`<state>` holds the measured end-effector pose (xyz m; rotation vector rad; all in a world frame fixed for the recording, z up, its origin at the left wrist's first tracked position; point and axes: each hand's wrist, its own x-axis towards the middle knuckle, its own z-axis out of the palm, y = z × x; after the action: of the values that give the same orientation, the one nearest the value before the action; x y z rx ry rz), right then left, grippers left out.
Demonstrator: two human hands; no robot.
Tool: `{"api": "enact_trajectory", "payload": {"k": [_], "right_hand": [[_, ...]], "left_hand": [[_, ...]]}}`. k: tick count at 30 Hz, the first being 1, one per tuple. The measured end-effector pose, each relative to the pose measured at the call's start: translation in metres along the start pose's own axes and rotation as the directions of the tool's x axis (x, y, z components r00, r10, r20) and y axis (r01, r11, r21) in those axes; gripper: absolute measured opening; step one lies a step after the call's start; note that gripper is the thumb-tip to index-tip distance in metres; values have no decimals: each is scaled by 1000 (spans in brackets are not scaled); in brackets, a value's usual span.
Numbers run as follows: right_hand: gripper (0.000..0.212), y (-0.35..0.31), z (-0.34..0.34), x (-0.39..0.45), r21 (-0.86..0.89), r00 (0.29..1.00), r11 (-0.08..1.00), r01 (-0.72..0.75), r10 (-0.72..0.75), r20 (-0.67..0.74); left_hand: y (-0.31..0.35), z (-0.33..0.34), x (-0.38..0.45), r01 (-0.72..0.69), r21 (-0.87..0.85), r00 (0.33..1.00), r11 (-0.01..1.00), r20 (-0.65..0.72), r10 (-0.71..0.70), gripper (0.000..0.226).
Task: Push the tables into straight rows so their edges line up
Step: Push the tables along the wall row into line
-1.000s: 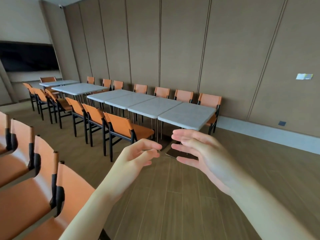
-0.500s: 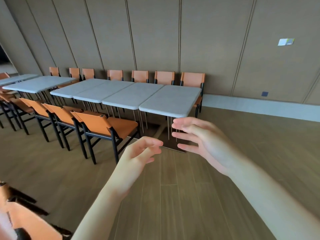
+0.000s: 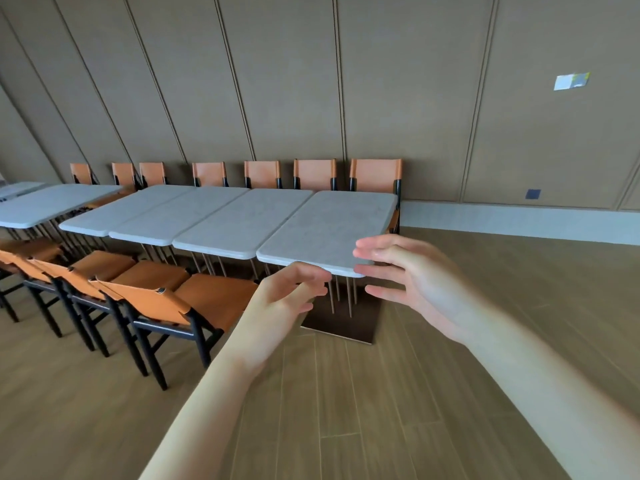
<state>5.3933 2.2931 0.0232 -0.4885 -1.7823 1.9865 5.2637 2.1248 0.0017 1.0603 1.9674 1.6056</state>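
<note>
A row of light grey tables runs leftward along the wall. The nearest table (image 3: 332, 226) ends the row on the right, standing on thin metal rods and a dark base plate (image 3: 346, 325). Its near edge sits a little closer to me than the neighbouring table (image 3: 242, 220). My left hand (image 3: 284, 306) is stretched out with relaxed fingers just below the near edge. My right hand (image 3: 412, 282) is spread at the table's near right corner. Both hands hold nothing, and whether they touch the table is unclear.
Orange chairs with black frames line the near side of the row, the closest chair (image 3: 173, 306) just left of my left arm. More orange chairs (image 3: 375, 174) stand against the panelled wall. Wooden floor spreads to the right and toward me. Another table (image 3: 52, 206) continues far left.
I have come closer to the end table and the view has swung right. Both outstretched hands have gone from mid-air to the table's near edge.
</note>
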Motion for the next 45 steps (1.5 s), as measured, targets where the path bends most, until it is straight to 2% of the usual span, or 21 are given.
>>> {"api": "enact_trajectory", "payload": {"k": [4,9,18,23,26,29,33,37,39,42,45], "right_hand": [[19,16,4,68,-22,998,998,-61,61,23],[21,39,25,158,-58,987,992,-115,120,102],[21,75,88,348,-65,979,986,-155,162,123],[19,86,134,455,-73,972,981,-180,189,137],[19,95,146,504,-72,966,975,-212,220,132],[19,105,144,549,-81,962,968,-239,247,113],[19,120,133,616,-68,961,962,-263,267,67],[18,147,120,689,-96,953,952,-290,297,67],[18,164,113,730,-116,945,945,-307,317,83],[16,196,95,795,-143,923,921,-363,377,77],[14,232,76,852,-177,892,878,-445,452,-4]], "left_hand": [[-30,-9,55,66,9,998,998,-12,-66,16],[-71,-44,125,119,7,991,993,-69,-118,17],[-155,-137,278,173,-49,979,984,-98,-177,19],[-217,-182,354,287,-122,951,950,-84,-298,25],[-253,-200,395,387,-127,913,913,-83,-398,30],[-281,-214,436,455,-150,880,878,-76,-469,23],[-316,-225,499,506,-168,848,846,-81,-523,36],[-362,-223,565,563,-178,807,807,-94,-583,16],[-390,-222,597,598,-174,776,782,-118,-620,15],[-432,-220,644,659,-174,708,732,-185,-682,13],[-468,-217,686,744,-228,575,628,-260,-776,6]]}}
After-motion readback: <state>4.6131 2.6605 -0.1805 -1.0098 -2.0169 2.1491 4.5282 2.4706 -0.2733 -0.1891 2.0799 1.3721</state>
